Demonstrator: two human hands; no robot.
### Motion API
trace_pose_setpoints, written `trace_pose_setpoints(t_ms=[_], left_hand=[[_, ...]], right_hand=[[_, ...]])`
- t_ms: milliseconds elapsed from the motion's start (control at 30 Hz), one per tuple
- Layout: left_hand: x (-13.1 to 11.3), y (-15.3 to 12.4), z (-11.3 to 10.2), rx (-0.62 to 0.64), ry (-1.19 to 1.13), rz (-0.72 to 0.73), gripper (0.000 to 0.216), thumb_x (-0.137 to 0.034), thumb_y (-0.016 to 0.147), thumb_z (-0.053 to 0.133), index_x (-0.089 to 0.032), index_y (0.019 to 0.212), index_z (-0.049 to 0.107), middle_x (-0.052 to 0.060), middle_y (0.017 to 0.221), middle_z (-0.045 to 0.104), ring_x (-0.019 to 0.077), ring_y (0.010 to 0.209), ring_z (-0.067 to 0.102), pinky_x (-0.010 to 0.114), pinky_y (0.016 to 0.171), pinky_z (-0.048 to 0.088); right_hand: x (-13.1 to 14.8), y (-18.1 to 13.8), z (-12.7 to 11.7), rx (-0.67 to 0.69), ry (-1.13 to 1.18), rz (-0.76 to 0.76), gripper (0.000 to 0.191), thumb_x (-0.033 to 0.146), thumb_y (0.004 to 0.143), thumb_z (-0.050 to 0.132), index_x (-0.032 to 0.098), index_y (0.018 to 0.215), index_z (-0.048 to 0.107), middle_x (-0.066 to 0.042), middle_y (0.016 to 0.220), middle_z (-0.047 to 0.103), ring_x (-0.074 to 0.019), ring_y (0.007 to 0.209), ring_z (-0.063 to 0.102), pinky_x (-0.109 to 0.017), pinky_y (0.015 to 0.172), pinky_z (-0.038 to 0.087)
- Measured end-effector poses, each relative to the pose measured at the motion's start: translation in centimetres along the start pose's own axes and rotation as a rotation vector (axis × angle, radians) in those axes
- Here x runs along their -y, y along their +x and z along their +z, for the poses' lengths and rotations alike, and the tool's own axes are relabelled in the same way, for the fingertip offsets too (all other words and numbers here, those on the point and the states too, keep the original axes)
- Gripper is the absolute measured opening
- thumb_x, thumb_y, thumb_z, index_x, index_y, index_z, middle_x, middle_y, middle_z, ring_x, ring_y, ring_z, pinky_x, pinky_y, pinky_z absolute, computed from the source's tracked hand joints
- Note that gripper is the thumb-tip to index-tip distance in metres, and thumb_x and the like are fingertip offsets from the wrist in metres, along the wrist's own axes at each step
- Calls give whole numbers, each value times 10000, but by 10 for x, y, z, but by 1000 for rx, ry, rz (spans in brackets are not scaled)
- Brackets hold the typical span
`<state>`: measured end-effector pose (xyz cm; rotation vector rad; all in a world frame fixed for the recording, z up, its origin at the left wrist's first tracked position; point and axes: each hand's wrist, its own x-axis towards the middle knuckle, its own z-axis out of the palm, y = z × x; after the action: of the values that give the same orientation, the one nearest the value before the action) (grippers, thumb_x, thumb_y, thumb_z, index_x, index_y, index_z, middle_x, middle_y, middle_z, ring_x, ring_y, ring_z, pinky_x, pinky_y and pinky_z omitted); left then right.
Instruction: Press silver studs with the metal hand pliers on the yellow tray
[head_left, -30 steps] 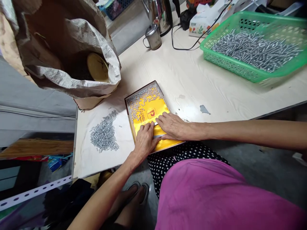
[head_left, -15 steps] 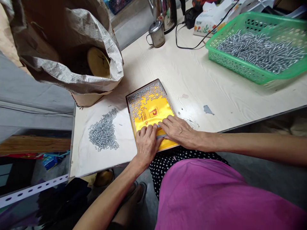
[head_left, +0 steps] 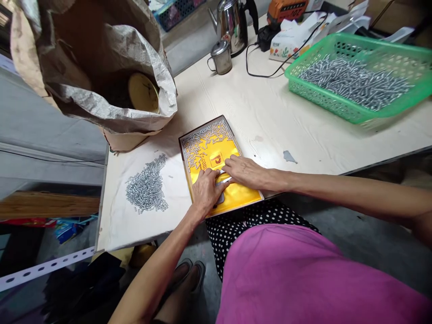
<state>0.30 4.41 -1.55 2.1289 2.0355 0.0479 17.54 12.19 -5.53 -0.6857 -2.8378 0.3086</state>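
Observation:
A shallow yellow tray [head_left: 241,195] lies at the table's near edge, with several small metal pins [head_left: 205,137] heaped at its far end. My left hand [head_left: 206,191] and my right hand [head_left: 245,172] rest side by side on the tray. Together they press a flat grey metal strip [head_left: 222,182] down on the yellow surface, fingers curled over it. A loose heap of the same pins [head_left: 146,186] lies on white cloth to the left of the tray.
A big crumpled paper sack [head_left: 101,76] with a yellow scoop inside stands at the back left. A green basket [head_left: 357,108] full of pins sits at the right. A steel mug [head_left: 221,56], kettle [head_left: 236,22], black cable and tissue box stand behind.
Both hands with the strip have slid a little farther up the tray toward the heaped pins. The view has shifted slightly.

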Motion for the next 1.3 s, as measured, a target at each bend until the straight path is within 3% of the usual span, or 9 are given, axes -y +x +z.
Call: trace_pose_setpoints(t_ms=[500, 600, 667, 767, 833, 900, 1033, 1200, 1300], left_hand=[[2, 5, 2, 41, 8, 44, 251, -448, 968, 631, -209, 959, 708, 56, 961, 677, 242, 992, 595, 317, 744, 485], [3, 4, 2, 30, 4, 46, 260, -443, 963, 639, -205, 1041, 706, 68, 1009, 689, 252, 1025, 606, 343, 817, 513], [9, 2, 0, 4, -37, 69, 348, -449, 930, 682, -205, 1178, 674, 83, 1128, 689, 264, 1093, 607, 380, 905, 520], [29, -6, -9, -131, -138, 70, 532, -437, 891, 723, -189, 1342, 589, 127, 1351, 612, 281, 1244, 565, 430, 1036, 486], [49, -14, -18, -253, -182, 2, 470, -405, 920, 678, -172, 1323, 610, 138, 1338, 619, 276, 1246, 570, 436, 1056, 475], [71, -23, -26, -309, -194, -108, 321, -361, 955, 608, -164, 1195, 689, 126, 1190, 684, 264, 1130, 626, 430, 1011, 498], [110, -38, -30, -312, -99, -287, 249, -276, 948, 548, -146, 998, 754, 124, 1002, 718, 283, 1003, 639, 444, 943, 508], [141, -39, -22, -323, 89, -307, 326, -188, 942, 461, -160, 1076, 757, 137, 1031, 700, 296, 1011, 582, 444, 896, 493], [155, -30, -21, -283, 184, -251, 387, -143, 942, 423, -181, 1167, 735, 138, 1084, 691, 293, 1007, 550, 406, 808, 488]], right_hand=[[-6, 7, -2, 89, 93, -88, 106, 157, 994, 559, 145, 933, 645, -93, 927, 657, -211, 914, 576, -333, 789, 471], [-6, 4, -4, 83, 66, -58, 105, 218, 991, 591, 128, 977, 644, -113, 963, 659, -229, 935, 582, -358, 810, 487], [-7, -1, -6, 23, 53, -49, 256, 323, 959, 661, 107, 1090, 621, -139, 1053, 651, -256, 988, 573, -398, 854, 491], [-4, -9, -8, -108, 31, -85, 492, 419, 895, 735, 113, 1237, 556, -179, 1268, 581, -297, 1139, 515, -470, 946, 458], [1, -12, -7, -126, 14, -104, 426, 399, 896, 733, 129, 1187, 577, -175, 1312, 553, -302, 1176, 481, -473, 960, 434], [8, -12, -4, -84, 9, -102, 294, 374, 919, 706, 139, 1065, 609, -149, 1216, 589, -291, 1121, 491, -433, 908, 430], [18, -6, 7, -25, 34, -80, 119, 265, 997, 576, 164, 938, 599, -91, 971, 620, -245, 943, 521, -365, 780, 393], [16, -3, 7, -80, 167, -101, 197, 187, 1053, 401, 192, 914, 542, -34, 853, 596, -182, 731, 497, -321, 671, 346], [13, -2, -4, -162, 91, -37, 199, 156, 1051, 375, 187, 941, 539, -47, 889, 607, -175, 707, 493, -318, 634, 320]])
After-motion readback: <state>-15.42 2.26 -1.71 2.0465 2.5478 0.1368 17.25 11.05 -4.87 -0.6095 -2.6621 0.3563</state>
